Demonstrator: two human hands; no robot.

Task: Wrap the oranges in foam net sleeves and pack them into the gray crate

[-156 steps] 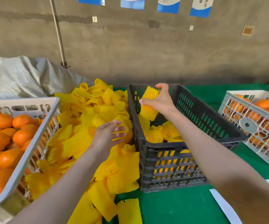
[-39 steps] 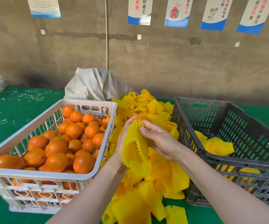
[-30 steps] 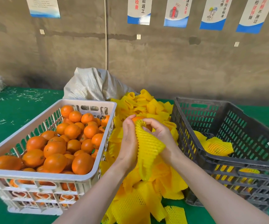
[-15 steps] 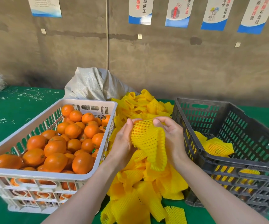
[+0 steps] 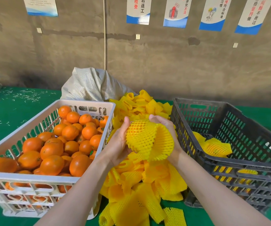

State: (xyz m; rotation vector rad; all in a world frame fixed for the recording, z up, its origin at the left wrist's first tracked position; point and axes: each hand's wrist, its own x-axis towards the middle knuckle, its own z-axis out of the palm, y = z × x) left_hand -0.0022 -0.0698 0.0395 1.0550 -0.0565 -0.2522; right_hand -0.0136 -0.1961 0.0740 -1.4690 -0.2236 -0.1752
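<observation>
Left of the grip, a white crate (image 5: 50,178) holds loose oranges (image 5: 51,149), its right rim just beside the left hand (image 5: 118,144). Both hands clasp one foam net sleeve (image 5: 149,142), an orange (image 5: 138,128) showing through its mesh. The right hand (image 5: 169,126) curls behind it, above the sleeve pile (image 5: 147,186). Right of the grip, the gray crate (image 5: 229,163) stands open-topped with a wrapped orange (image 5: 216,147) inside.

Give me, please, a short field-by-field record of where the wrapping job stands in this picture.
held item: foam net sleeve with an orange showing through the mesh
left hand: grips the sleeve's left side
right hand: grips its right side
supply: loose oranges in the white crate
sleeve stock: yellow pile between the crates
gray crate: a few wrapped oranges inside
</observation>
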